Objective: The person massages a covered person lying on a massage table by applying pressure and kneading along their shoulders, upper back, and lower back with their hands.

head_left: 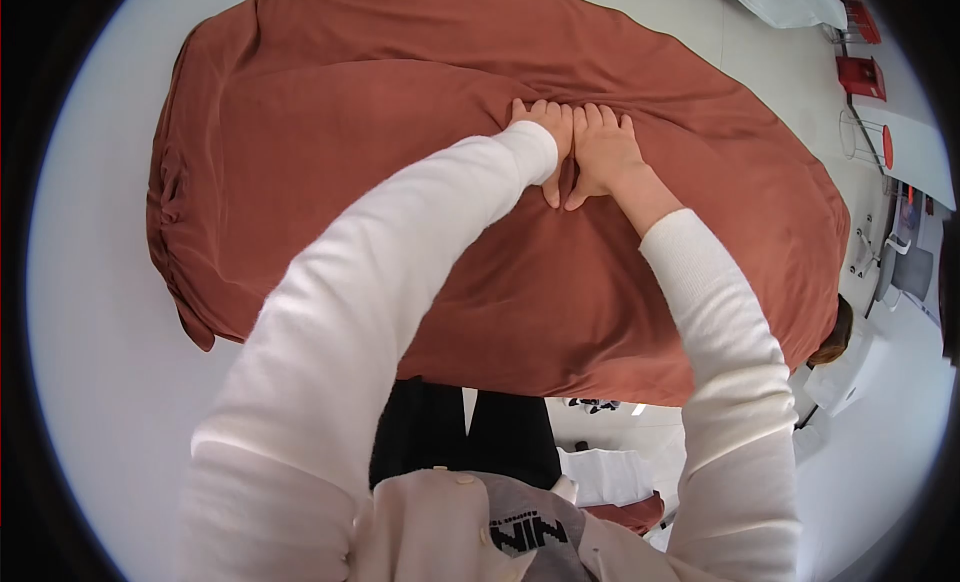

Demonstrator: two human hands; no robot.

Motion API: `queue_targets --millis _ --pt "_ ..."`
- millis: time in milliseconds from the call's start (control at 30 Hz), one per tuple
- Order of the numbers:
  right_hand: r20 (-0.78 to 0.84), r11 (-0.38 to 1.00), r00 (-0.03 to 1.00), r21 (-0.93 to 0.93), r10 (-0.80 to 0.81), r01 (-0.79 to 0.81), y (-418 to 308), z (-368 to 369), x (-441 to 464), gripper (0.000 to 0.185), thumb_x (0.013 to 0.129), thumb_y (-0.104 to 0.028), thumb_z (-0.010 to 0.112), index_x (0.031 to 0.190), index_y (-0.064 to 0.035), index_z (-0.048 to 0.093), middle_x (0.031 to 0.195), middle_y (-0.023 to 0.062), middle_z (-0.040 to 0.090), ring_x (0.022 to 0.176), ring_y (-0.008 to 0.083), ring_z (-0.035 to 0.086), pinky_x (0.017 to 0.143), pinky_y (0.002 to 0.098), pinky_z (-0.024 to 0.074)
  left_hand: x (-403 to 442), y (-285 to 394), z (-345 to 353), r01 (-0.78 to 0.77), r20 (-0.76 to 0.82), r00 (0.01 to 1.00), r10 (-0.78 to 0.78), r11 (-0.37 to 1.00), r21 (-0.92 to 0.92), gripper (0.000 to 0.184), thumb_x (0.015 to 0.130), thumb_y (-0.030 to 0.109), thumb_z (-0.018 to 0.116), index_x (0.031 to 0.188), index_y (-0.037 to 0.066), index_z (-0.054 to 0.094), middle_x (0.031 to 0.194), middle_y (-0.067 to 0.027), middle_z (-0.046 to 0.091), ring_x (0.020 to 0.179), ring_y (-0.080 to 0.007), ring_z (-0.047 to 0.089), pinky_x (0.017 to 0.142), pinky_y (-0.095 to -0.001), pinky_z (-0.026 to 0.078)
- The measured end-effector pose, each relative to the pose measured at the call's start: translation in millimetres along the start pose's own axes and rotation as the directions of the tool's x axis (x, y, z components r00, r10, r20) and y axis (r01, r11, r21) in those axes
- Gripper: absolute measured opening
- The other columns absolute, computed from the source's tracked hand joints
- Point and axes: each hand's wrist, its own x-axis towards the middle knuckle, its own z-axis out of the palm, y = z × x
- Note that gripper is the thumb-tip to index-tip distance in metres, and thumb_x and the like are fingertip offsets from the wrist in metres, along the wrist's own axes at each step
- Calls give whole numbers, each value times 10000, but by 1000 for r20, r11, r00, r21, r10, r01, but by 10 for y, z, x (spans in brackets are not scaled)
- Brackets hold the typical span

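Note:
A reddish-brown sheet [330, 152] is draped over a long raised form, with dark-brown hair [838, 337] showing beyond its right end. My left hand [548, 147] presses on the upper middle of the sheet, fingers pointing away from me, partly behind the white sleeve cuff. Right beside it, almost touching, my right hand [605, 160] lies palm down, its fingers spread over the cloth. Both thumbs point back toward me, and a narrow fold of the sheet rises between the hands. Creases run outward from where they press. Neither hand visibly grips anything.
Below the sheet's near edge are my black trousers [510, 432] and a white cloth [610, 475]. Along the right wall stand a red box [862, 77], a wire rack with a red top [885, 145] and a grey chair-like object [910, 272]. White draped fabric [790, 2] is at top right.

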Motion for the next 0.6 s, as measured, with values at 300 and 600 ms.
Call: queue_targets --millis 300,600 --pt "-201 979 979 186 -44 82 -87 128 -324 747 545 -317 912 1126 -47 530 1233 118 582 1224 300 500 1039 415 414 -386 -40 340 -143 -317 940 129 990 -20 867 659 330 859 1346 -21 464 1401 -158 504 1325 -264 452 1102 -372 338" --pt "-98 999 995 -37 -5 2 -124 57 -122 1163 495 -441 926 1400 5 348 1387 157 432 1335 318 386 1099 509 331 -145 16 191 2 -148 989 7 998 63 1185 450 446 924 1393 20 347 1381 -127 438 1344 -299 362 1106 -471 290"
